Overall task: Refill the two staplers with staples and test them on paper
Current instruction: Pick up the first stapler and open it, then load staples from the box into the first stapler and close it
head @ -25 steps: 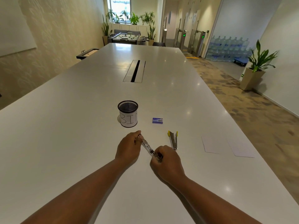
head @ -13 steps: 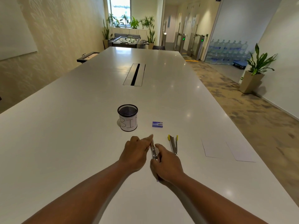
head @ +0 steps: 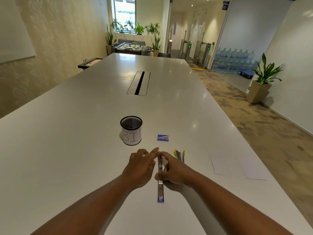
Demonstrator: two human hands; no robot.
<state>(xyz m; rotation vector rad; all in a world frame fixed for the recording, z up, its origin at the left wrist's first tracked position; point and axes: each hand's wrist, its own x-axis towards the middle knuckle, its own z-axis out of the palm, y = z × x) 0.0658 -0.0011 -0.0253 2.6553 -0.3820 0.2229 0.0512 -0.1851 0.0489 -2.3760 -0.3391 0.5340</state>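
A slim metal stapler (head: pixel 160 187) with a purple end lies opened out flat on the white table (head: pixel 67 150), pointing away from me. My right hand (head: pixel 174 170) grips its middle, thumb on the left side and fingers curled round the right. My left hand (head: pixel 141 165) is beside it with the index finger stretched to the stapler's far tip. A second stapler (head: pixel 179 155) with yellow ends lies just right of my right hand. A small blue staple box (head: pixel 163 137) sits beyond. Two white paper sheets (head: pixel 237 164) lie to the right.
A black mesh cup (head: pixel 131 130) with a white label reading BIN stands left of the staple box. A cable slot (head: pixel 139 83) runs down the table's middle. The table's right edge drops to a carpeted floor with a potted plant (head: pixel 260 85).
The stapler has turned from a diagonal to pointing straight away and now lies opened out long on the table. My left hand's index finger has moved onto its far tip.
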